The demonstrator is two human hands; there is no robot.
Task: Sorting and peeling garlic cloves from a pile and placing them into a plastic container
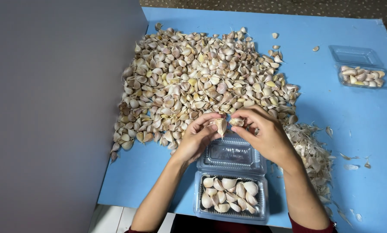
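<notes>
Closest to the camera sits a clear plastic clamshell box (230, 196), thin and glossy, its lower tray packed with pale garlic cloves and its ribbed lid (232, 154) folded open flat behind it on the matte blue surface (349, 125). Just above the lid, the left hand (197, 137) has its fingers curled and pinched on a garlic clove (220, 126), teardrop-shaped with papery, cream skin hanging down. The right hand (262, 131) meets it almost fingertip to fingertip, its fingers closed on a smaller piece of garlic (236, 122). Behind both hands spreads a broad heap of loose cloves (197, 82), smooth, curved, white to pinkish-yellow. By the right forearm lies a drift of dry, flaky peelings (312, 157). A second clear box (364, 75), partly filled, rests near the far right corner. A flat grey panel (51, 116) stands along the left edge.
</notes>
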